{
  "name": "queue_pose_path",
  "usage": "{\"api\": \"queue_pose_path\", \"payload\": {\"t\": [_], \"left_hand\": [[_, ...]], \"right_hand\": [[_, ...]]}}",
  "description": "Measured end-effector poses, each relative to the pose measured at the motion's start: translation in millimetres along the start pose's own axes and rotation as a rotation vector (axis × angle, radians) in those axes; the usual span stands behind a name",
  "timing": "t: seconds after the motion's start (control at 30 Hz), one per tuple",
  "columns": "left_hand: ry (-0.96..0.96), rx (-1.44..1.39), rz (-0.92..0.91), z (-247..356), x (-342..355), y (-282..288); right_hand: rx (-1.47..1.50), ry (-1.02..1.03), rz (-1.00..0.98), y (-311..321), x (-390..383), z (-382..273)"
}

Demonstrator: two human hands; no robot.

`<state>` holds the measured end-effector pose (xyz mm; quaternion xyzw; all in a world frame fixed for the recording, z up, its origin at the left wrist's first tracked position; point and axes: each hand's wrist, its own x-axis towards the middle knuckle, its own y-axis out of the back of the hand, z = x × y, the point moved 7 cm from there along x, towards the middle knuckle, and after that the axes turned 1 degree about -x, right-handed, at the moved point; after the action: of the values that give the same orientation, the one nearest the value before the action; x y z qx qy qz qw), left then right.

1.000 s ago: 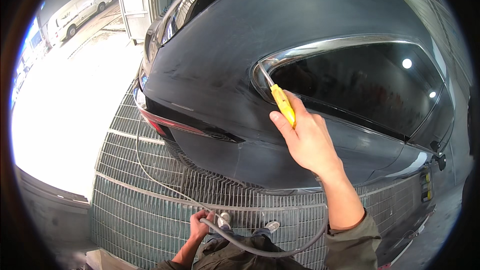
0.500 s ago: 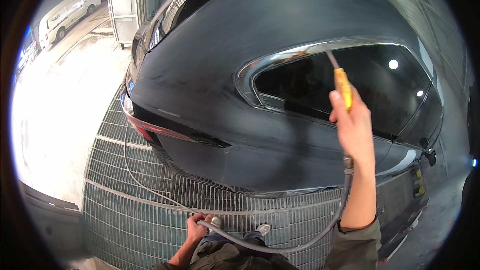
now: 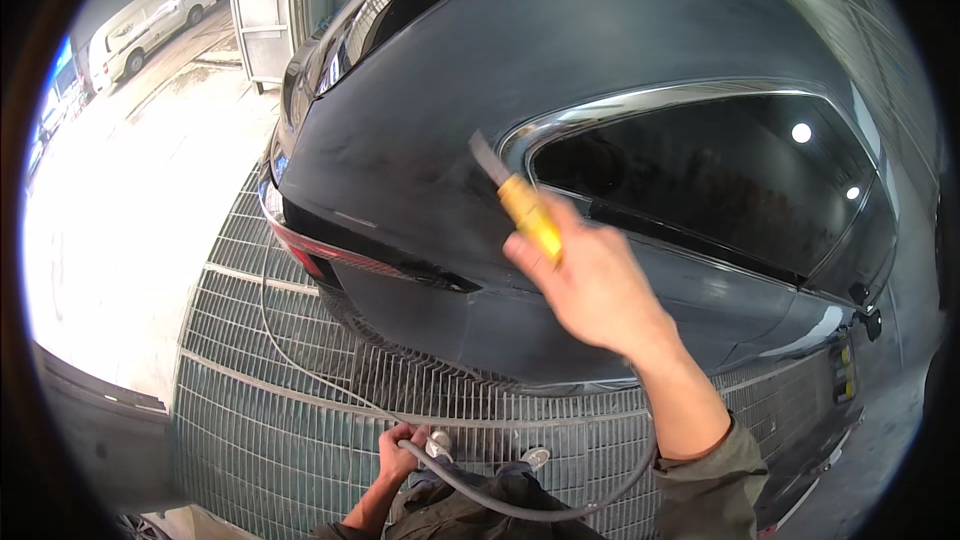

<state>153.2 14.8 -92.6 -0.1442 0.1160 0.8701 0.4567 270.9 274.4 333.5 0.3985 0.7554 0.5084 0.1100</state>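
Note:
My right hand (image 3: pixel 590 275) is wrapped round a yellow air blow gun (image 3: pixel 530 218). Its long thin nozzle, smeared by motion, points up and left over the dark grey rear panel of a car (image 3: pixel 420 155), beside the chrome trim (image 3: pixel 575 120) of the dark side window (image 3: pixel 690 165). Whether the tip touches the panel I cannot tell. Low in the picture, my left hand (image 3: pixel 400 445) is closed round a grey hose (image 3: pixel 500 507), which loops across in front of my body and up behind my right forearm.
Metal floor grating (image 3: pixel 290 380) lies under my shoes (image 3: pixel 537 456), with a thinner stretch of hose (image 3: pixel 300 365) across it. The car's red tail light (image 3: pixel 340 255) is at the left. A white door panel (image 3: pixel 262 15) and a parked white van (image 3: pixel 150 25) stand farther off.
My right hand has swung left with the air blow gun, from the window's upper trim to the body panel by the window's rear corner. My left hand keeps hold of the hose.

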Motion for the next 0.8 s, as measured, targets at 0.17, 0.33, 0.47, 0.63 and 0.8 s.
{"api": "queue_pose_path", "payload": {"t": [0.17, 0.33, 0.47, 0.63, 0.8], "left_hand": [[0.021, -0.011, -0.003, -1.2, 1.4, 5.6], [0.014, 0.024, -0.006, -10.2, 6.8, 3.5], [-0.004, -0.012, -0.04, -6.7, 8.8, -3.3], [-0.037, 0.02, -0.078, 0.7, 13.2, -16.0], [-0.042, 0.101, -0.122, 0.8, 18.4, -31.8]], "right_hand": [[-0.064, 0.008, -0.054, -12.1, 0.5, 5.3], [-0.075, -0.078, -0.119, -37.9, -25.4, 21.2], [-0.111, -0.209, -0.111, -27.6, -60.4, 51.7], [-0.09, -0.332, -0.091, -8.8, -88.6, 75.1], [-0.112, -0.404, -0.081, 3.7, -99.8, 92.5]]}}
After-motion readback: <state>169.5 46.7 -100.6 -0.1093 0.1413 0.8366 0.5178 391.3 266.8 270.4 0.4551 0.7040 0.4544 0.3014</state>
